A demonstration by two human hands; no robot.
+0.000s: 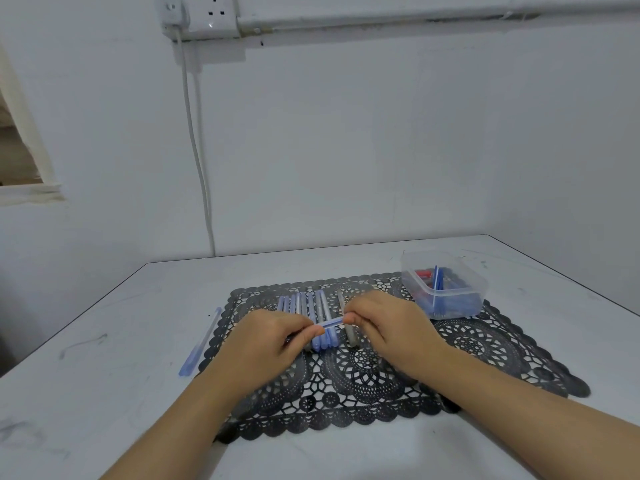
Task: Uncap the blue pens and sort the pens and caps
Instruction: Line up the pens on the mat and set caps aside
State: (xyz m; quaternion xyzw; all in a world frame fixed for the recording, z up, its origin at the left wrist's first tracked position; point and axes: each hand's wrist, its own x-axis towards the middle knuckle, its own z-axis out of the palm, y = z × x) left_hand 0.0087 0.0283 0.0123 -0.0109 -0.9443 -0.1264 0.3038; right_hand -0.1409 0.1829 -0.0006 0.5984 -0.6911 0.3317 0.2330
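Observation:
Both hands hold one blue pen (331, 322) crosswise above the black lace mat (485, 344). My left hand (268, 342) grips its left end, and my right hand (388, 327) pinches its right end. Behind and under the hands, a row of several blue and grey pens (313, 306) lies side by side on the mat. Another blue pen (201, 342) lies alone on the table left of the mat. Whether the held pen's cap is on or off is hidden by my fingers.
A clear plastic tub (446, 289) holding blue and red pieces stands on the mat's far right corner. The white table (104, 341) meets a wall at the back, where a cable (197, 150) hangs from a socket.

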